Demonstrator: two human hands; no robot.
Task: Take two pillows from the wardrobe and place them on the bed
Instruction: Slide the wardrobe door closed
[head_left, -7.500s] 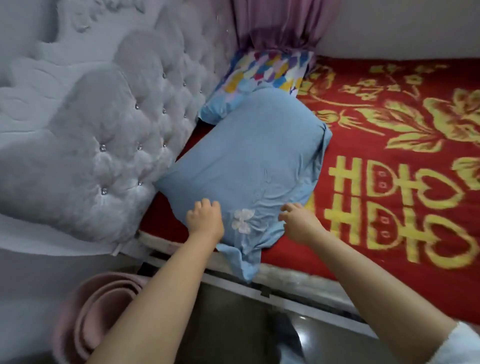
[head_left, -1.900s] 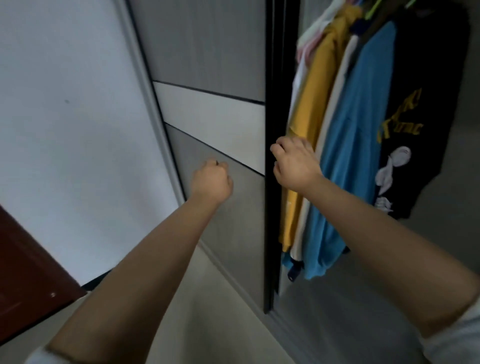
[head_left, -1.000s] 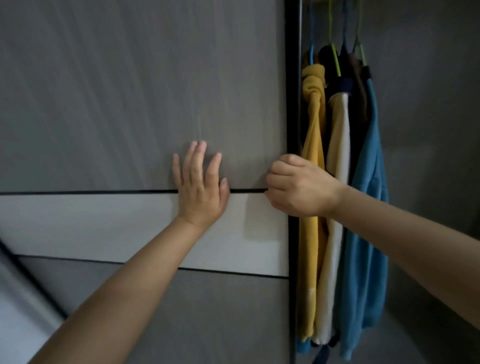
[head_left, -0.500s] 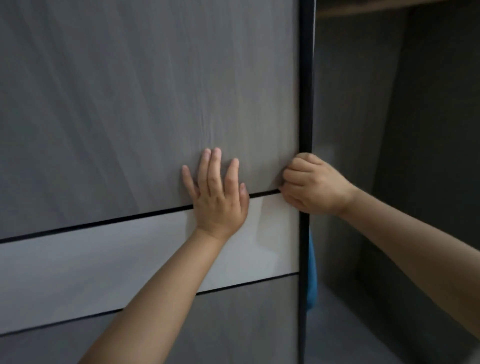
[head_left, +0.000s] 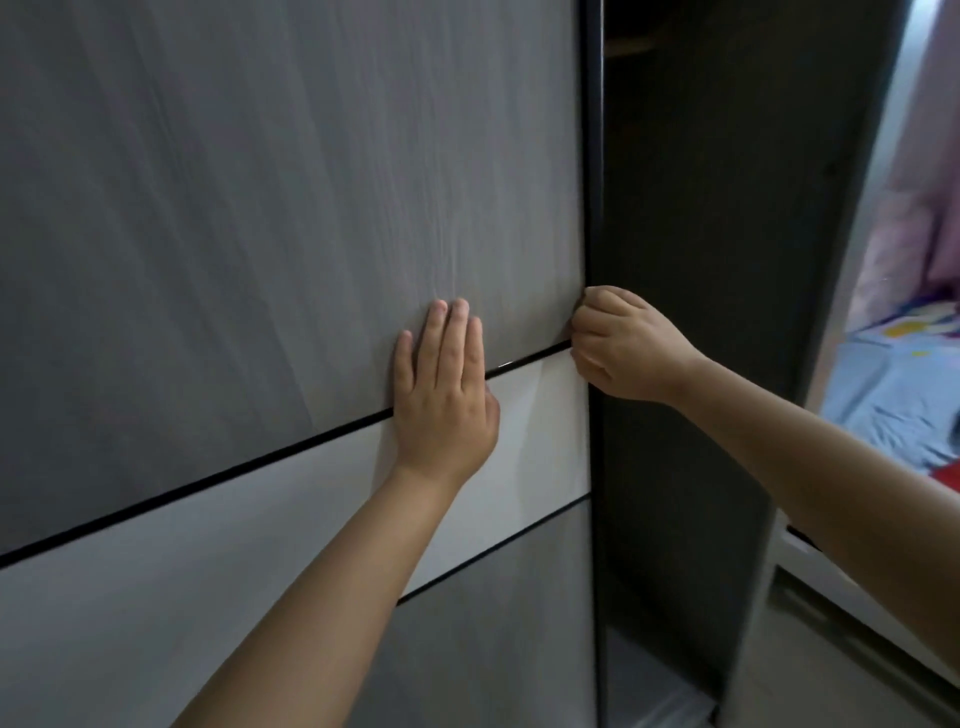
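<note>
Grey-panelled sliding door filling most of the view, dark wardrobe gap to its right. Left hand flat on the door, fingers spread; right hand curled round its upright right edge. Blue pillow on the bed, far right of the door.

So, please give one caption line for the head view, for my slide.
Left hand flat on the sliding wardrobe door, right hand gripping its dark edge; blue pillow on the bed at right.

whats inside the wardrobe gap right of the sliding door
Only dark inner walls and a pale floor strip show. The sliding door covers everything else.
</note>
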